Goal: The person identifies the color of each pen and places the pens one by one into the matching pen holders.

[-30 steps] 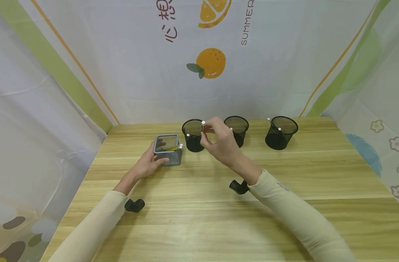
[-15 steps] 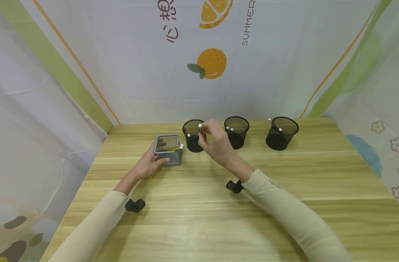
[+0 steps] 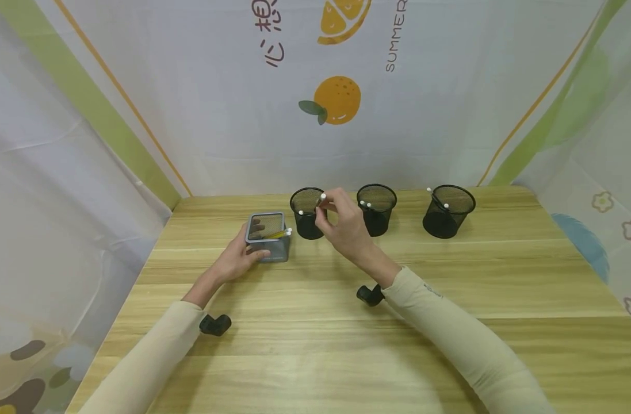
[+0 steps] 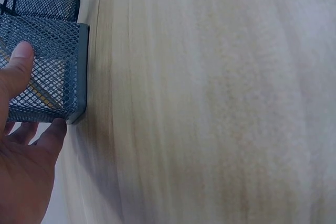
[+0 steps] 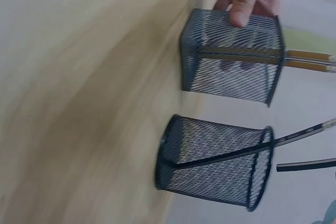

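Note:
My left hand (image 3: pixel 236 257) grips a grey square mesh pen holder (image 3: pixel 274 251), thumb on the near side and fingers at the far side. Yellow pencils (image 5: pixel 307 61) with white ends lean inside it. With thumb and fingertips, my right hand (image 3: pixel 346 224) pinches a black pencil (image 3: pixel 321 199) near its white end, over the leftmost round black mesh pen holder (image 3: pixel 310 229). In the right wrist view, the lower end of that pencil (image 5: pixel 304 166) lies just outside the holder's mouth. Another black pencil (image 5: pixel 226 158) leans inside this round holder.
To the right stand a middle round mesh holder (image 3: pixel 377 221) with two white-ended pencils and a right round holder (image 3: pixel 444 221), also with two. Black wrist devices (image 3: pixel 215 325) sit at both wrists. A printed curtain (image 3: pixel 243 132) hangs behind the wooden table (image 3: pixel 284 356).
My right hand first shifts left over the leftmost round holder, uncovering a pencil in the middle one. The held pencil then tilts, its white end toward the right. My left hand stays on the grey holder.

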`<move>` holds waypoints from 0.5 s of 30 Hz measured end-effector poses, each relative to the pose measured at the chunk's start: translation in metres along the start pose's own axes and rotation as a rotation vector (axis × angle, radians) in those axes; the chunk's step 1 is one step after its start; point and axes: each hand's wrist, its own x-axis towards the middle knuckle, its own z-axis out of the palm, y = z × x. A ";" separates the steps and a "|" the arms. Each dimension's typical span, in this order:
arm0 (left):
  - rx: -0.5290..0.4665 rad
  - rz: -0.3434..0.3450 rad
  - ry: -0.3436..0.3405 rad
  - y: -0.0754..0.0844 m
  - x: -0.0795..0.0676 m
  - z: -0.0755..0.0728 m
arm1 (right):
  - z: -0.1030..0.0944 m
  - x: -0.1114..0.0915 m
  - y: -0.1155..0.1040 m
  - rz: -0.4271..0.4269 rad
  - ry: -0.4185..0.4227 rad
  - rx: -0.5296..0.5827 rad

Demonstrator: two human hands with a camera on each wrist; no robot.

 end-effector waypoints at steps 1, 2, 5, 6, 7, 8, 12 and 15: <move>0.000 -0.002 0.003 0.000 0.000 0.000 | 0.000 0.001 0.000 0.001 0.006 0.005; 0.001 -0.002 0.005 0.000 0.000 0.000 | 0.000 0.002 -0.001 0.000 0.010 0.011; -0.001 0.003 0.011 0.000 0.001 -0.001 | 0.002 0.005 -0.001 -0.006 0.005 0.003; -0.003 0.005 0.011 -0.001 0.001 -0.001 | 0.003 0.006 0.000 -0.008 0.001 0.000; -0.002 0.008 0.011 -0.001 0.001 -0.001 | 0.004 0.006 0.001 -0.009 -0.003 -0.009; 0.002 0.012 0.009 -0.001 0.001 -0.001 | 0.004 0.005 0.002 -0.009 -0.007 -0.020; 0.006 0.008 0.008 -0.001 0.000 0.001 | 0.007 0.000 0.005 0.014 -0.026 -0.049; 0.014 0.007 0.008 -0.001 0.000 0.001 | 0.007 -0.004 0.008 0.044 -0.042 -0.066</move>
